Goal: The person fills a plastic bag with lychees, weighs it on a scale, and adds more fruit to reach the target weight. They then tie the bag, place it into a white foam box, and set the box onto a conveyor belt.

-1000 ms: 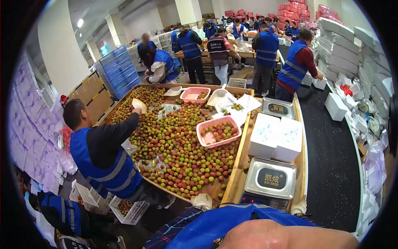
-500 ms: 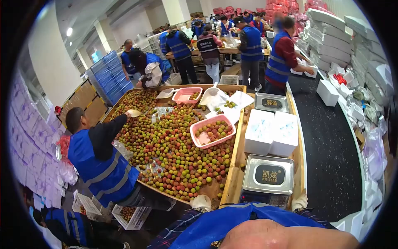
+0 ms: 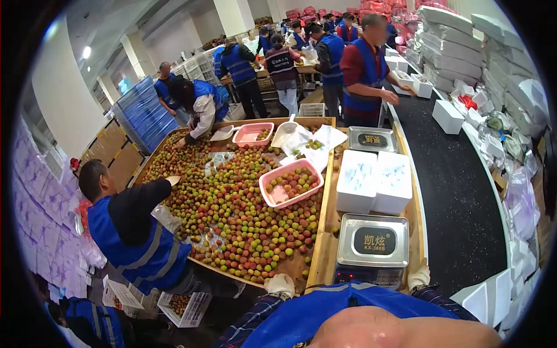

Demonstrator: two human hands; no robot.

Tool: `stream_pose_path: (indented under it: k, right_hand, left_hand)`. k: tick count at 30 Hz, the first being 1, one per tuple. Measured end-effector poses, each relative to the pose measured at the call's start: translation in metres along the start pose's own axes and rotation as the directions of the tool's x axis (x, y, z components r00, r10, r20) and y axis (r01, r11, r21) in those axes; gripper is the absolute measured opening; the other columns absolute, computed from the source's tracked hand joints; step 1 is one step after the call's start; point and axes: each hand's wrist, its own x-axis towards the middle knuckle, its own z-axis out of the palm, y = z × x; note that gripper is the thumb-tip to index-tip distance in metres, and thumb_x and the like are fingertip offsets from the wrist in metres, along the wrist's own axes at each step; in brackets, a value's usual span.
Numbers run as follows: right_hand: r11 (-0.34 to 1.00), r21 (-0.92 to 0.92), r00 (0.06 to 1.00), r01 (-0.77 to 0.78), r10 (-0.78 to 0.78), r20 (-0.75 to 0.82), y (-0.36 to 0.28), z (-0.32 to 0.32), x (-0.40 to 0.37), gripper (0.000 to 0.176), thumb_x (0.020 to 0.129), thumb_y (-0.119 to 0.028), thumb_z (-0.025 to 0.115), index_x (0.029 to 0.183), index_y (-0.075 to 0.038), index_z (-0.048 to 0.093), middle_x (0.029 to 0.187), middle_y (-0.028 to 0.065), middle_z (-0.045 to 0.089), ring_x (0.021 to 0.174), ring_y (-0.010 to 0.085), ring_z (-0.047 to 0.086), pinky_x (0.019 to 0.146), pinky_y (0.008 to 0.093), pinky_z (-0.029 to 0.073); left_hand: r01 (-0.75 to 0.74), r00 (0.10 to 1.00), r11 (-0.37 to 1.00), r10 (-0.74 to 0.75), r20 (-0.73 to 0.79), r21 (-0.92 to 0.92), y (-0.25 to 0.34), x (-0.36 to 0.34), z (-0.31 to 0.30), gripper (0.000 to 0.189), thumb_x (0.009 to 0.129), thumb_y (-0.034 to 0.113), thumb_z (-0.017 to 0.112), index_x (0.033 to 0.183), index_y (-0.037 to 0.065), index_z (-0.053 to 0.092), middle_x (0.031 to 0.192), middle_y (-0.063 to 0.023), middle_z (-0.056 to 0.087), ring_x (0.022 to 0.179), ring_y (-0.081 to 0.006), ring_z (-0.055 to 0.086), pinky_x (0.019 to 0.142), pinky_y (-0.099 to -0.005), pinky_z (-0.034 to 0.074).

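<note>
My left hand (image 3: 281, 284), in a whitish glove, rests at the near rim of the wooden sorting table (image 3: 315, 255), beside the heap of lychees (image 3: 249, 214). How its fingers are bent is not clear. On the other side, my right hand (image 3: 419, 276), also gloved, lies against the wooden edge by the conveyor with a finger stretched out, holding nothing. Between my hands stands a digital scale (image 3: 373, 243) with a metal pan and a lit red display. Two white foam boxes (image 3: 356, 182) stand behind it. A pink basket (image 3: 292, 184) with lychees sits on the heap.
A black conveyor belt (image 3: 458, 214) runs along my right, with a foam box (image 3: 448, 117) at its far side. At left a co-worker in a blue vest (image 3: 136, 243) reaches over the lychees with a scoop. A second scale (image 3: 372, 139) stands farther back.
The co-worker beside the conveyor has turned and leaned over it, near foam boxes. The left co-worker's scoop has moved nearer. Another co-worker's hand now reaches into the far lychees. My hands stay put.
</note>
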Motion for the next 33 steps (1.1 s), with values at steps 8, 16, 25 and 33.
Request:
stream_pose_path:
  k: [8,16,25,33]
  right_hand:
    - [1.000,0.009,1.000,-0.004,0.004,-0.003,-0.011,-0.016,-0.009,0.068,0.100,-0.031,0.064,0.157,0.000,0.044,0.121,0.0257,0.072,0.113,0.0434,0.071,0.096,0.0507,0.058]
    - [0.999,-0.039,0.998,-0.020,0.018,-0.061,0.024,0.046,0.021,0.068,0.099,-0.029,0.066,0.157,-0.002,0.044,0.123,0.0264,0.071,0.112,0.0437,0.071,0.097,0.0528,0.058]
    - [1.000,-0.017,1.000,-0.026,0.026,0.007,-0.011,-0.010,-0.001,0.067,0.099,-0.029,0.066,0.157,-0.002,0.044,0.124,0.0260,0.071,0.115,0.0427,0.071,0.097,0.0520,0.059]
    - [0.999,-0.023,0.999,-0.042,0.042,-0.016,-0.013,-0.012,-0.004,0.067,0.100,-0.032,0.067,0.157,-0.004,0.046,0.123,0.0244,0.072,0.113,0.0419,0.073,0.096,0.0496,0.060]
  left_hand:
    - [-0.011,0.999,1.000,0.011,-0.046,0.002,-0.006,0.005,0.014,0.040,0.103,0.035,0.047,0.109,0.013,0.079,0.111,-0.0154,0.079,0.106,-0.0377,0.074,0.101,-0.0519,0.050]
    - [-0.017,0.999,0.999,0.018,-0.036,0.029,-0.005,0.007,0.014,0.041,0.103,0.036,0.047,0.110,0.012,0.079,0.111,-0.0144,0.079,0.107,-0.0377,0.074,0.098,-0.0532,0.051]
    - [-0.011,1.000,1.000,0.011,-0.004,0.010,-0.005,0.008,0.012,0.042,0.102,0.037,0.048,0.111,0.012,0.080,0.112,-0.0162,0.079,0.106,-0.0381,0.075,0.100,-0.0527,0.050]
    - [-0.010,0.999,1.000,0.009,0.043,0.028,-0.003,0.008,0.008,0.042,0.102,0.036,0.047,0.113,0.012,0.080,0.114,-0.0157,0.079,0.110,-0.0371,0.074,0.102,-0.0519,0.049]
